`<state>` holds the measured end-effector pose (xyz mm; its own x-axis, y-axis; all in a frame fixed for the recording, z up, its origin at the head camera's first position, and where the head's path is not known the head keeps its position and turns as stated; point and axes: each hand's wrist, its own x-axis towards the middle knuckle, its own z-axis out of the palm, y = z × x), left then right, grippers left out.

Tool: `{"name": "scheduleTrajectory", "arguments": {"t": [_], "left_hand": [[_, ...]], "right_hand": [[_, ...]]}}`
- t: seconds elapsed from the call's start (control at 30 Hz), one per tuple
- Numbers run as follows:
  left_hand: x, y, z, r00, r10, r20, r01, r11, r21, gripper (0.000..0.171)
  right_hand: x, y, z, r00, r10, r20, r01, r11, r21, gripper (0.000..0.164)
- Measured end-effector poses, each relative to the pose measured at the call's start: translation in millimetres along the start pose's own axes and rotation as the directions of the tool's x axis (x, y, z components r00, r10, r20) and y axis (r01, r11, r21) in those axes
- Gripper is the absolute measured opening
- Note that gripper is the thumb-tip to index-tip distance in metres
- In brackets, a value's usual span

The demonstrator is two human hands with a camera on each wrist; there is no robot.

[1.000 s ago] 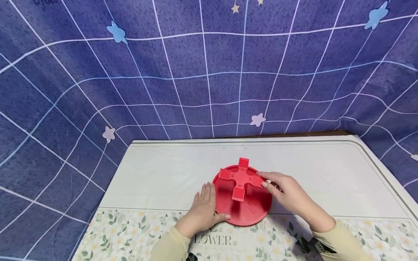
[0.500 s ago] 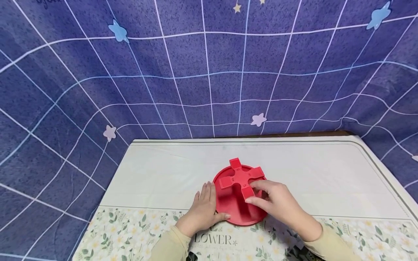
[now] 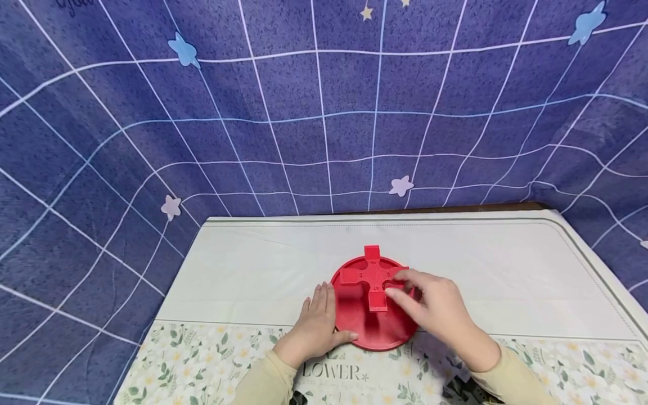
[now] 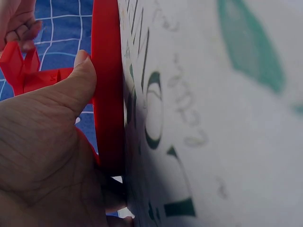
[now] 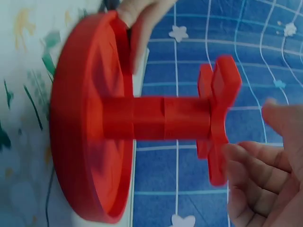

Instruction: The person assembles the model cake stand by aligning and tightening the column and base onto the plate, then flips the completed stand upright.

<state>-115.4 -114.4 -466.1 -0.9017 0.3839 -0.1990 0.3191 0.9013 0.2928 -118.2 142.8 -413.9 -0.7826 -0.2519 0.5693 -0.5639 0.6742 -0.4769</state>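
A round red dish [image 3: 377, 334] lies on the table, its raised rim all round. From its middle rises a thick red post [image 5: 156, 118], topped by a four-armed red cross [image 3: 374, 275] with small raised marks. My left hand [image 3: 313, 329] rests along the dish's left side with straight fingers, the thumb [image 4: 85, 71] laid at the rim. My right hand [image 3: 442, 304] is at the right side of the cross. Its bent fingers [image 5: 236, 161] reach the edge of one arm, while the thumb stands apart, leaving a gap.
White cloth [image 3: 263, 264] covers the far part of the table, and a flower-print strip [image 3: 177, 360] with lettering runs along the near part. A blue curtain [image 3: 283, 140] with pale grid lines and stars hangs behind and at both sides.
The cross has turned on its post. My right hand came in to the cross's front arm, then let go and shifted slightly away to the right. My left hand stays put.
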Motion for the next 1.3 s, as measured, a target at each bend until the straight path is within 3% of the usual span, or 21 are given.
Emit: {"name": "scheduleTrajectory", "arguments": {"t": [0.1, 0.17, 0.3, 0.43, 0.77, 0.87, 1.03, 1.13, 1.3], "left_hand": [[-0.3, -0.1, -0.4, 1.000, 0.000, 0.001, 0.000, 1.000, -0.001, 0.108], [-0.4, 0.0, -0.8, 1.000, -0.001, 0.000, 0.001, 1.000, -0.002, 0.108], [-0.6, 0.1, -0.5, 1.000, 0.000, -0.001, 0.000, 1.000, 0.002, 0.108], [-0.4, 0.4, 0.1, 1.000, 0.003, 0.000, -0.003, 1.000, 0.004, 0.108], [-1.1, 0.9, -1.4, 1.000, 0.009, 0.000, -0.009, 1.000, 0.001, 0.109], [-1.8, 0.8, -2.3, 1.000, 0.011, -0.002, -0.011, 1.000, -0.004, 0.108], [-2.1, 1.1, -3.3, 1.000, 0.010, -0.006, -0.010, 1.000, -0.008, 0.108], [-1.7, 1.5, -2.8, 1.000, 0.002, -0.005, -0.002, 1.000, -0.007, 0.108], [-0.7, 1.7, -2.5, 1.000, -0.008, 0.003, 0.009, 1.000, -0.009, 0.108]], "right_hand": [[3, 8, -5, 0.998, 0.022, -0.067, -0.023, 1.000, -0.020, 0.019], [5, 13, -8, 0.997, 0.045, -0.063, -0.047, 0.999, -0.024, 0.022], [4, 19, -13, 0.993, 0.101, 0.063, -0.104, 0.993, 0.057, 0.031], [-1, 21, -16, 0.970, 0.130, 0.204, -0.165, 0.972, 0.165, 0.033], [-10, 16, -12, 0.949, 0.154, 0.275, -0.210, 0.960, 0.187, 0.029], [-10, 10, -7, 0.953, 0.133, 0.272, -0.176, 0.974, 0.143, 0.032], [-10, -2, 3, 0.975, 0.031, 0.220, -0.033, 0.999, 0.005, 0.039], [-9, -8, 10, 0.984, -0.033, 0.173, 0.047, 0.996, -0.076, 0.043], [-7, -14, 16, 0.989, -0.073, 0.125, 0.092, 0.984, -0.151, 0.046]]}}
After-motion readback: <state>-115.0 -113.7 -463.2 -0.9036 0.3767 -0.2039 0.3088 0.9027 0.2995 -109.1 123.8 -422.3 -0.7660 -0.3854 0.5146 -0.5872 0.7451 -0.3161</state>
